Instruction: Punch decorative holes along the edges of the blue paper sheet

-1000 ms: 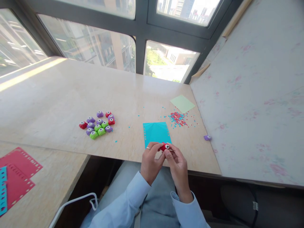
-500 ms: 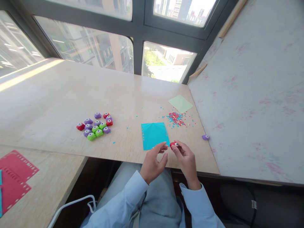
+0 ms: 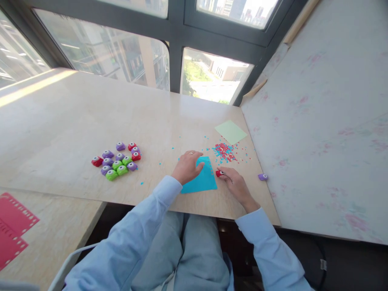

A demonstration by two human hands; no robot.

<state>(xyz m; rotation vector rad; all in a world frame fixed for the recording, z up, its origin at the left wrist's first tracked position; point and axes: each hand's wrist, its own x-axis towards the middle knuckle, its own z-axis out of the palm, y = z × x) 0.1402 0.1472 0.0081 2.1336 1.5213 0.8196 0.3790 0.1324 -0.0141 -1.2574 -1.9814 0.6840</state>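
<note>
A blue sheet of paper (image 3: 198,184) with small holes punched along its side edges lies on the table in front of me. Over its upper left part is my left hand (image 3: 188,166), fingers apart and holding nothing; whether it touches the paper I cannot tell. My right hand (image 3: 235,184) grips a small red craft punch (image 3: 219,173) between thumb and fingers, close beside the sheet's right edge. A pile of red and blue paper bits (image 3: 224,152) lies just beyond that hand.
Several purple, green and red craft punches (image 3: 117,163) stand grouped at the left. A purple punch (image 3: 263,177) sits by the wall at right. Behind the pile lies a pale green sheet (image 3: 230,131). Punched red sheets (image 3: 18,214) rest on the lower left surface.
My left hand has moved up and left over the blue sheet. My right hand has brought the red punch slightly forward, beside the sheet's right edge. The view has shifted slightly.
</note>
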